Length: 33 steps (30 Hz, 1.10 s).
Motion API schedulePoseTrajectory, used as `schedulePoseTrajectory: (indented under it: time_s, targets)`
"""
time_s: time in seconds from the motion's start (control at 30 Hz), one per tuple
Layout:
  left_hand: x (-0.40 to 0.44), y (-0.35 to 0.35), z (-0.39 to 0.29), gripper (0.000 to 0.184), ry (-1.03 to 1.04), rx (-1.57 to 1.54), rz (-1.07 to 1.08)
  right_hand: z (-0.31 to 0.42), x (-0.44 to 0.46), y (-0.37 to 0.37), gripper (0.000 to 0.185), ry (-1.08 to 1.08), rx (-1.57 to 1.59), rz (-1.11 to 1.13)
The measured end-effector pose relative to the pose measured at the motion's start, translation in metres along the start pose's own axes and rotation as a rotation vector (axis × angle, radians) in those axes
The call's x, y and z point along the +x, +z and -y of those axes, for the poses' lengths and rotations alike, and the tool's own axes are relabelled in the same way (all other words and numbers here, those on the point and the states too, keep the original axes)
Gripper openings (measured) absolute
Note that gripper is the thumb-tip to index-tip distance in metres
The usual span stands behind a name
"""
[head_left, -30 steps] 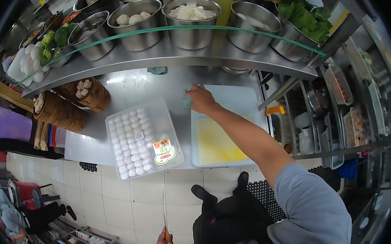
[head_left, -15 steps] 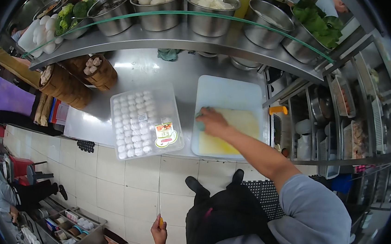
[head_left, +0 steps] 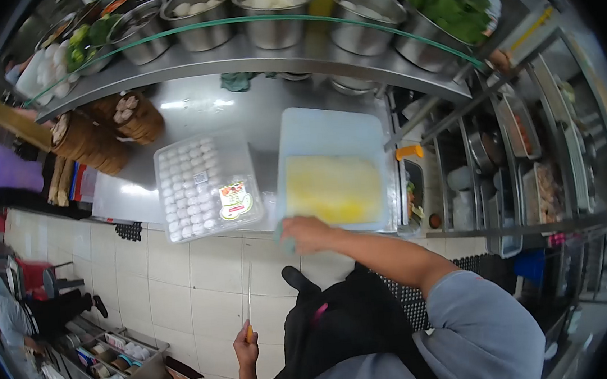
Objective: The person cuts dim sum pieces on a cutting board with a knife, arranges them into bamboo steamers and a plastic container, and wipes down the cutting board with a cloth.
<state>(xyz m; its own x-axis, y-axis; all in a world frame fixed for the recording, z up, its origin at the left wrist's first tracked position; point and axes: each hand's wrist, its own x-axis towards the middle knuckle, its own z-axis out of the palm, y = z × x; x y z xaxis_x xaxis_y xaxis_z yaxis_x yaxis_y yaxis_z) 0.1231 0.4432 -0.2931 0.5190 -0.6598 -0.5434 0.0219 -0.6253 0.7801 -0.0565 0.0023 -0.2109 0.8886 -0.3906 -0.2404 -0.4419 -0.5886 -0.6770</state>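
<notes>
My left hand [head_left: 246, 349] hangs low beside my body, closed around the orange handle of a long thin-bladed knife [head_left: 248, 295]. Its blade points away from me over the floor tiles. My right hand [head_left: 309, 234] is at the near left corner of a pale cutting board [head_left: 331, 129], fingers closed on a green cloth [head_left: 284, 240]. The near half of the board is stained yellow and looks wet. Left of the board lies a clear plastic pack [head_left: 247, 167] with rows of round white pieces and a printed label.
Steel bowls [head_left: 274, 30] of ingredients line a shelf above the counter [head_left: 196, 112]. Bamboo steamers [head_left: 87, 147] stand at the left. An orange handle [head_left: 408, 152] sticks out right of the board, near a rack [head_left: 495, 230]. Another person [head_left: 11, 312] is at far left.
My right hand has drawn the green cloth from the middle of the board toward me, to its near left corner. My left hand still holds the knife low. The camera view has shifted slightly.
</notes>
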Motion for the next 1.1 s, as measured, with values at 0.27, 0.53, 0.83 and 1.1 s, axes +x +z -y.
schedulePoseTrajectory:
  time_s: [0.27, 0.53, 0.83, 1.1]
  targets:
    - [0.025, 0.063, -0.142, 0.048, 0.687, 0.375, -0.035, -0.091, -0.190, -0.003, 0.040, 0.569, 0.291, -0.852]
    - [0.145, 0.189, -0.256, 0.040, 0.820, 0.488, -0.137, -0.131, -0.200, -0.013, 0.052, 0.773, 0.789, -0.692]
    - [0.168, 0.214, -0.274, 0.038, 0.771, 0.592, -0.171, -0.138, -0.193, -0.011, 0.056, 0.734, 0.608, -0.810]
    - [0.173, 0.213, -0.289, 0.040, 0.713, 0.709, -0.259, -0.201, -0.213, -0.082, 0.050, 0.728, 0.270, -0.917]
